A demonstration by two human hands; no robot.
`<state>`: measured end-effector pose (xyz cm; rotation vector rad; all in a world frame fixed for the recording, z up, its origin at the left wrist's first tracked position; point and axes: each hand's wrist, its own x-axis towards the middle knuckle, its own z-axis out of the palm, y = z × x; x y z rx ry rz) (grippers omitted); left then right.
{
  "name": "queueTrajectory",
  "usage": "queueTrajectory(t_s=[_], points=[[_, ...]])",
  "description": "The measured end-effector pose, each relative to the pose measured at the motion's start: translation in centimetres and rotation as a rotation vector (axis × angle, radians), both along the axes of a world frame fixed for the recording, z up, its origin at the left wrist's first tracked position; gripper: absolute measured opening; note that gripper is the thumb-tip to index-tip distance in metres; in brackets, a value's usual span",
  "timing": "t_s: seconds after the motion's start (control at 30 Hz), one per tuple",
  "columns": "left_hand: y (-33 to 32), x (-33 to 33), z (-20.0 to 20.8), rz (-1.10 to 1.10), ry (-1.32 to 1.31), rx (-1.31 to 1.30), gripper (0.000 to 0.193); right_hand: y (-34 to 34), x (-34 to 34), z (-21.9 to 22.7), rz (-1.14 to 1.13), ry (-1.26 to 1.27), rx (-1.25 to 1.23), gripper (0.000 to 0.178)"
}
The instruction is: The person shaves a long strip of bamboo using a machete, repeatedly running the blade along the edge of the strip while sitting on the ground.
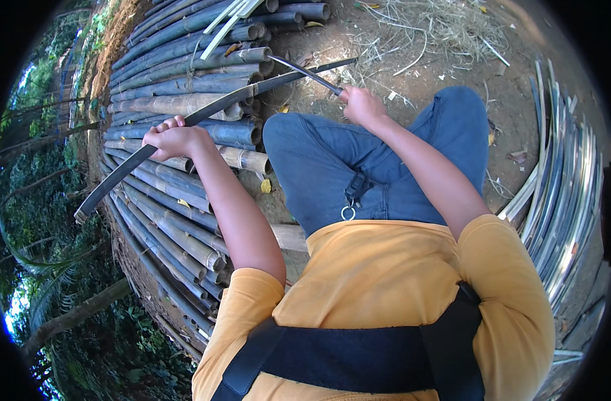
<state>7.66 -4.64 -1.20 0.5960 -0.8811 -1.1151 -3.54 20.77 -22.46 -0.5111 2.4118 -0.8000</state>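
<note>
My left hand (173,138) is closed round a long split bamboo strip (228,99), dark on its outer side. The strip runs slantwise from the lower left, over the stacked poles, to a tip above the ground ahead of me. In my right hand (363,105), the fingers wrap the handle of a knife (310,75) with a long narrow blade. That blade points up and to the left, and crosses the strip near its far part. Whether the edge touches the strip or only overlaps it in view, I cannot tell.
Many bamboo poles (178,89) lie stacked along my left, with pale split strips (226,27) on top. A bundle of thin bamboo strips (564,200) lies to my right. Fibrous shavings (439,33) litter the dirt ahead. Trees and leaves (58,267) stand beyond the poles.
</note>
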Motion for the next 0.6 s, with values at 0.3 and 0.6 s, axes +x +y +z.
queueTrajectory(t_s=[0.3,0.6], points=[[0.4,-0.6,0.2,0.041,-0.010,0.012,0.013,1.1,-2.5,-1.9,0.004,0.003,0.099,0.030],[1.4,0.0,0.4,0.032,-0.055,-0.049,0.017,2.7,-4.7,-7.3,-0.133,-0.045,0.181,0.036]])
